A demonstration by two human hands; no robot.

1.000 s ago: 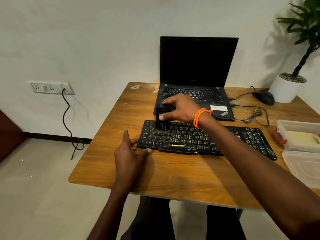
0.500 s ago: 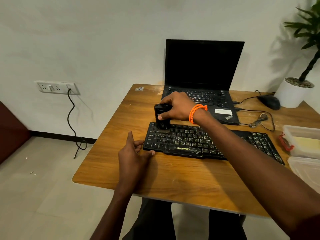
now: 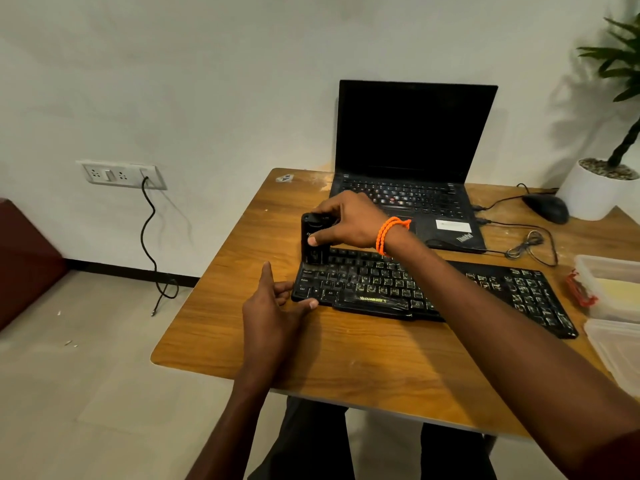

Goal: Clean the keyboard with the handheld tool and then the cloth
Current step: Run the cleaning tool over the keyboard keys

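Slid leftward to the far-left corner of the keyboard [image 3: 429,289]: handheld tool [image 3: 313,242], upright, gripped by right hand [image 3: 346,223]; left hand [image 3: 273,306] spread, fingertips bracing the near-left edge. Tool pass in hand, likely next a sweep back along an untouched row; cloth not identifiable. Wooden table [image 3: 346,355], open laptop [image 3: 412,161], mouse [image 3: 547,207], potted plant [image 3: 599,181], plastic containers [image 3: 613,289], wall socket [image 3: 119,174].

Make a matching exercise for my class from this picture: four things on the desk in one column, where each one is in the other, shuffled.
Things:
1. handheld tool
2. left hand
3. mouse
4. laptop

Places:
A. beside the white plant pot
B. behind the keyboard, lid open
C. gripped by the right hand, on the keyboard's far left corner
D. at the keyboard's near left corner

Pairs: 1-C, 2-D, 3-A, 4-B
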